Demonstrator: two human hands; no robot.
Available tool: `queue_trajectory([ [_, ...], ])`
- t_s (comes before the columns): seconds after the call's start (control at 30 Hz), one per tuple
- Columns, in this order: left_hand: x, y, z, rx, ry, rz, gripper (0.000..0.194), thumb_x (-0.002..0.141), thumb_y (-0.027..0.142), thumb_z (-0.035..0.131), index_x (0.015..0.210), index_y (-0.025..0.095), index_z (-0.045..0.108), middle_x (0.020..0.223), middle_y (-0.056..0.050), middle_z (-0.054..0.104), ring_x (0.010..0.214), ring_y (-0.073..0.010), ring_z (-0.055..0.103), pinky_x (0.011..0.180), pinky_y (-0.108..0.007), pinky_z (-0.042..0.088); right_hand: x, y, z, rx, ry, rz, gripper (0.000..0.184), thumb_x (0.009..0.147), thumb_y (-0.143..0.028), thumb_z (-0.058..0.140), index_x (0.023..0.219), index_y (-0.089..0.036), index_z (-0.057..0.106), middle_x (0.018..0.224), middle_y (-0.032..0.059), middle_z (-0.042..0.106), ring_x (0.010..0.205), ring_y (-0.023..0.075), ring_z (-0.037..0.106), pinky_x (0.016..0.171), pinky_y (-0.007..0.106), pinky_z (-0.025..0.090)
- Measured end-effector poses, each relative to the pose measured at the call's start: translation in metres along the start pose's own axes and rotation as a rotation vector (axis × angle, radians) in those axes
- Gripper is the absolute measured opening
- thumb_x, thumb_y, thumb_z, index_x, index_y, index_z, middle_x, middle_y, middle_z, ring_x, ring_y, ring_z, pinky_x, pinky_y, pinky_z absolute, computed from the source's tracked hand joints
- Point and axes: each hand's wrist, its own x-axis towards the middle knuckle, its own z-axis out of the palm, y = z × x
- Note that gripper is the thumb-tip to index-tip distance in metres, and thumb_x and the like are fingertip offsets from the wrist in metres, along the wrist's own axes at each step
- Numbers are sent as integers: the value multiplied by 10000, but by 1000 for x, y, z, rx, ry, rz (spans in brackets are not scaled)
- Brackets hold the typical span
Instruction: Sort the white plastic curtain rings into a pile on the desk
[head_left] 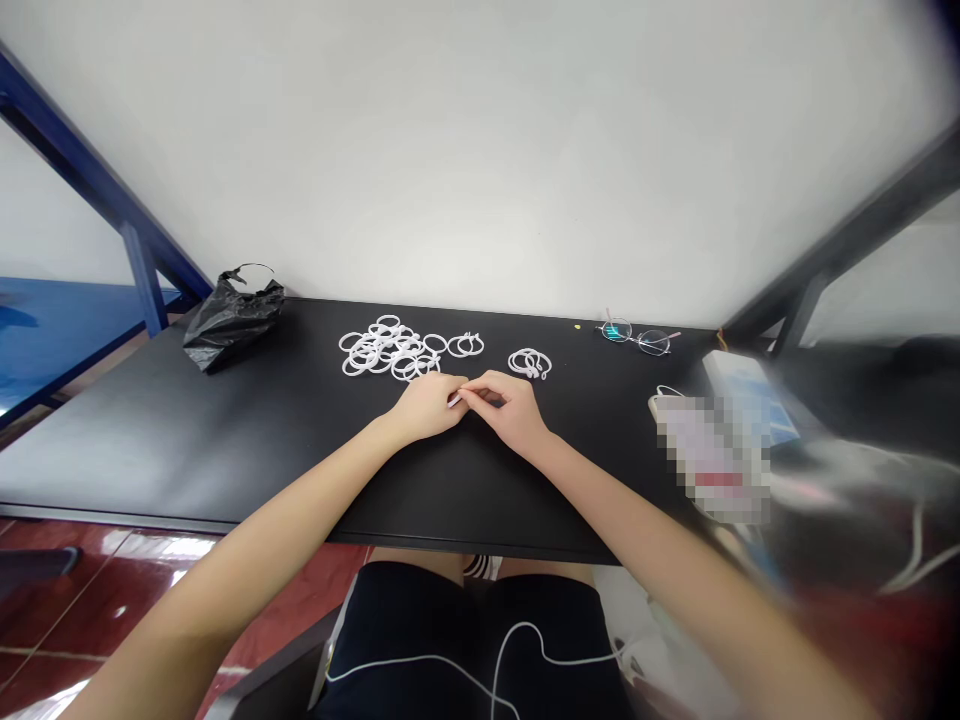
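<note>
My left hand (427,408) and my right hand (502,412) meet at the fingertips over the black tabletop (225,440). Between them, a small white plastic piece (454,400) shows, with most of it hidden by my fingers. A loose heap of white plastic rings (390,348) lies just beyond my left hand. To its right sit a small linked group of white rings (465,345) and a second cluster of rings with small hooks (529,364).
A crumpled black plastic bag (232,320) stands at the far left of the table. Wire-rimmed glasses (636,337) lie at the back right, near a pixelated item (712,460) and a blue-and-white flat object (750,395). A white wall rises behind; blue metal framing stands left.
</note>
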Motion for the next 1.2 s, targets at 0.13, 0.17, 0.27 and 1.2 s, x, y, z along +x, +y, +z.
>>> queue_trajectory([
  [0.13,0,3,-4,-118,93,32,129,821,271,536,906,182,577,836,-30,644,647,-144,568,604,-263,438,1,0,-3,-30,135,0,135,880,-308,624,840,-213,711,799,24,684,706,151,666,697,293,581],
  [0.17,-1,4,-6,-181,118,44,204,822,276,548,1003,182,563,937,-46,647,685,-142,584,605,-259,454,2,0,-4,-35,177,17,136,879,-314,625,844,-213,709,810,26,690,711,153,672,703,297,585],
  [0.27,-2,7,-10,-343,182,36,333,859,341,557,1151,185,526,1065,-76,633,755,-142,610,567,-236,467,5,1,-8,-11,284,106,160,862,-360,640,850,-214,705,834,37,705,730,173,687,705,315,596],
  [1.2,-3,-35,-47,375,351,-239,243,924,321,479,900,201,690,973,-88,686,987,-253,612,685,-305,462,8,8,-8,122,301,274,185,828,-370,640,835,-189,676,766,43,702,661,159,675,582,278,564],
])
